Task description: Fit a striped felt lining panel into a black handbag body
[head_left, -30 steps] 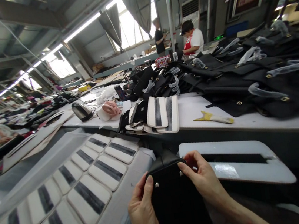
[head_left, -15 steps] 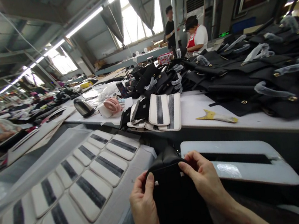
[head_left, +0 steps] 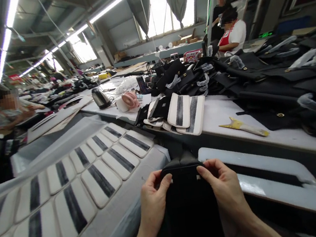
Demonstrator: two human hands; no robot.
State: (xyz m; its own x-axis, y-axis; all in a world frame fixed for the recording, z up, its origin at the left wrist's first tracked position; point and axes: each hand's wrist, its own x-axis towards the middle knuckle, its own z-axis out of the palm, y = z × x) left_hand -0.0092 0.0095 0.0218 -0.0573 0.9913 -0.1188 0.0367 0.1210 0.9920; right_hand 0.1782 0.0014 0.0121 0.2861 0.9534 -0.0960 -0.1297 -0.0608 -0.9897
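Observation:
Both hands pinch the top edge of a black bag piece [head_left: 191, 208], which hangs down in front of me. My left hand [head_left: 156, 196] grips its left corner, thumb on the near face and fingers behind. At the right corner, my right hand [head_left: 222, 180] holds on in the same way. A small shiny metal bit shows beside each thumb. Behind the edge, a darker smooth fold bulges up, its far part hard to make out. Just right of my right hand lies a pale board with a long dark slot [head_left: 277, 203].
Rows of white padded panels with dark stripes [head_left: 99, 182] cover the left table [head_left: 125, 218]. More panels [head_left: 194, 113] are stacked on the long bench, near a kettle [head_left: 101, 99], a pink fan [head_left: 130, 100], a yellow-handled tool [head_left: 244, 126] and heaped black bags [head_left: 273, 73]. Several people work around.
My view has swung left, so the surroundings sit further right. Both hands keep their pinch on the black bag piece, which now looks straighter and more level along its top edge.

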